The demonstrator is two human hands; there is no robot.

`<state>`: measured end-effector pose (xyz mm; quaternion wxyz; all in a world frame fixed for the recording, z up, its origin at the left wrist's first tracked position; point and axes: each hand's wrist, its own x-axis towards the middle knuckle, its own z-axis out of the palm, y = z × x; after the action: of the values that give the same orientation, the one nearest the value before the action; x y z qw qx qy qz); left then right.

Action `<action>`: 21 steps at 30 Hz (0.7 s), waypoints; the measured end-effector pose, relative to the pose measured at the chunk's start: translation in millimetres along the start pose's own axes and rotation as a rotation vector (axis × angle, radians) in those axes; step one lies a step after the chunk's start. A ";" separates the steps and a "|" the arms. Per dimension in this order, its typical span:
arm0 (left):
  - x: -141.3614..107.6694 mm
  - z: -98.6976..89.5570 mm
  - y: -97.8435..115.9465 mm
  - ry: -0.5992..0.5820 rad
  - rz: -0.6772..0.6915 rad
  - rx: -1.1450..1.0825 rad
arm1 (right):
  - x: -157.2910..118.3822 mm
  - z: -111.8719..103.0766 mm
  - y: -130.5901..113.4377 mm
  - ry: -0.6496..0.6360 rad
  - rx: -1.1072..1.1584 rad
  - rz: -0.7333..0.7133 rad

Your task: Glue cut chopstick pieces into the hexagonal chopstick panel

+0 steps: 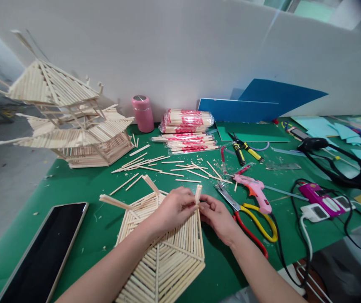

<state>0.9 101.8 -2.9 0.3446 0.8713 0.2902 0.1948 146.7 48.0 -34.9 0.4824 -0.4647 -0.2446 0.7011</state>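
A many-sided panel of wooden sticks (180,261) lies before me on the green table, its sticks laid in wedges. Short bundles of sticks stick up from its far corners, one at the left (114,201) and another near the middle (150,184). At the far right corner, my left hand (177,206) and my right hand (215,216) both pinch a short upright stick bundle (197,193). The fingers of both hands are closed around its lower end, and they partly hide where it meets the panel.
A stick-built pavilion model (82,134) stands at the back left. Loose sticks (155,162), wrapped chopsticks (189,126) and a pink flask (143,114) lie beyond the panel. Red-and-yellow pliers (235,204), a pink glue gun (250,187) and a power strip (321,200) are right; a phone (44,252) is left.
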 end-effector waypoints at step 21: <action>-1.5 -17.9 14.1 0.030 -0.077 -0.135 | 0.1 0.4 -0.9 -0.001 -0.004 -0.004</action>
<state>-4.6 101.3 19.3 0.4054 0.8313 0.3146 0.2135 146.8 48.6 -34.1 0.4831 -0.4647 -0.2471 0.6997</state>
